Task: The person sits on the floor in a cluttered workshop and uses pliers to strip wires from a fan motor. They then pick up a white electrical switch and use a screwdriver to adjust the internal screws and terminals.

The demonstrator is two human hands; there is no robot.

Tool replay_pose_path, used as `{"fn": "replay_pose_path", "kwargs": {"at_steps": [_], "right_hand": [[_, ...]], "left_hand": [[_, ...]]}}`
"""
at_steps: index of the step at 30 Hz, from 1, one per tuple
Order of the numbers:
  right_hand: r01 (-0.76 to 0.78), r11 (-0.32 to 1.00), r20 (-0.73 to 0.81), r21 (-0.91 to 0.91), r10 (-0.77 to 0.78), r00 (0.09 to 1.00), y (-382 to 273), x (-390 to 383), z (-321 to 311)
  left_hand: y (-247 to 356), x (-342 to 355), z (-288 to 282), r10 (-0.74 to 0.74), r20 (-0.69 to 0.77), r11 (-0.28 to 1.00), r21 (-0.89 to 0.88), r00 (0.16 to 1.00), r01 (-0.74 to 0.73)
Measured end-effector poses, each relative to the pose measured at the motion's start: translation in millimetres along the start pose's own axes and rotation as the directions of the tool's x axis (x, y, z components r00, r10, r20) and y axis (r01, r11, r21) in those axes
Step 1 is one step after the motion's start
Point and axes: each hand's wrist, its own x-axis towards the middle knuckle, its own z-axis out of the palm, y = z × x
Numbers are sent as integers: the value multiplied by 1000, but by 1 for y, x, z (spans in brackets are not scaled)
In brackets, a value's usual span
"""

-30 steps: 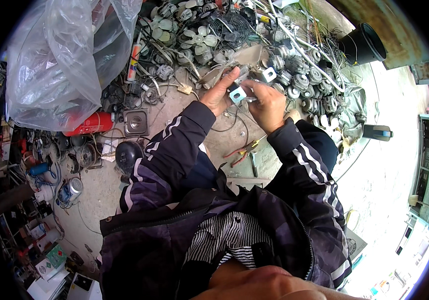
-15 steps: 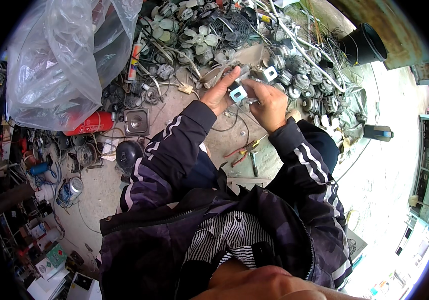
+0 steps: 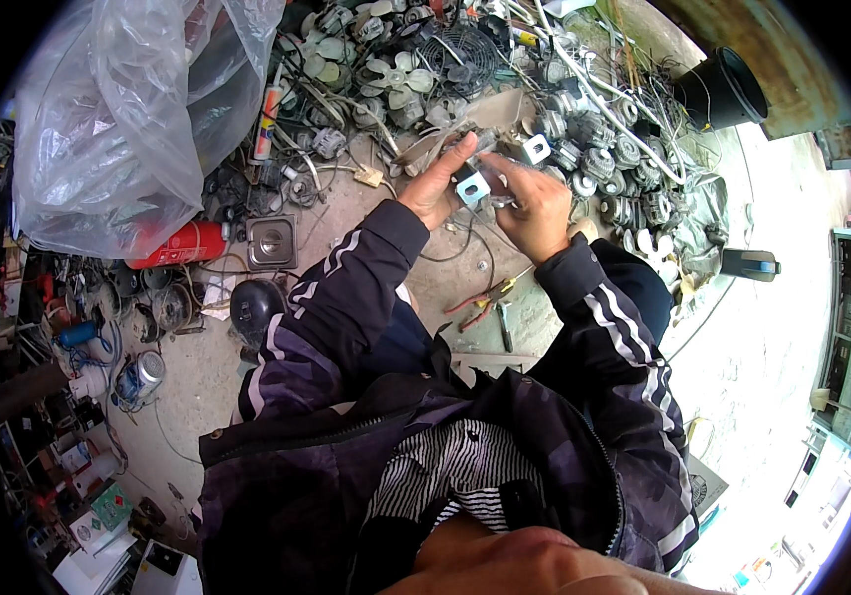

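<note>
Above the bare floor in front of me, my left hand (image 3: 432, 191) is closed round a small device with pale metal end brackets (image 3: 472, 189), each with a hole through it. Its dark body is mostly hidden by my fingers. My right hand (image 3: 540, 210) is closed too, thumb and fingers pinching at the device's near right side, where something clear like plastic film (image 3: 498, 201) shows. A second pale bracket (image 3: 535, 150) sticks out beyond my right fingers. Below my hands, pliers with red handles (image 3: 485, 299) lie on the floor beside a tool with a dark handle (image 3: 506, 329).
A heap of small motors (image 3: 599, 159) and fan blades (image 3: 399, 77) spreads ahead. At left stand a large clear plastic bag (image 3: 138, 119), a red cylinder (image 3: 182, 245), a square metal lid (image 3: 272, 242) and a black rounded object (image 3: 257, 309). A black bucket (image 3: 723, 89) is far right.
My right fingers have shifted slightly at the device, and its brackets have tilted a little. My left hand keeps nearly the same place and grip.
</note>
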Motion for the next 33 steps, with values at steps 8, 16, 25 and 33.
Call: {"fn": "replay_pose_path", "kwargs": {"at_steps": [8,16,25,33], "right_hand": [[76,996,-52,-35,-78,996,6,0,6],[68,994,-24,-84,-70,997,10,-3,5],[71,997,-21,-38,-72,997,5,3,1],[42,996,16,-77,-41,999,9,-2,4]], "left_hand": [[-2,3,-3,-21,1,1000,0,1000,21],[-1,1,-3,-50,26,988,149,998,45],[3,-2,2,-17,8,1000,21,1000,17],[0,-1,0,-32,-12,999,12,999,32]]}}
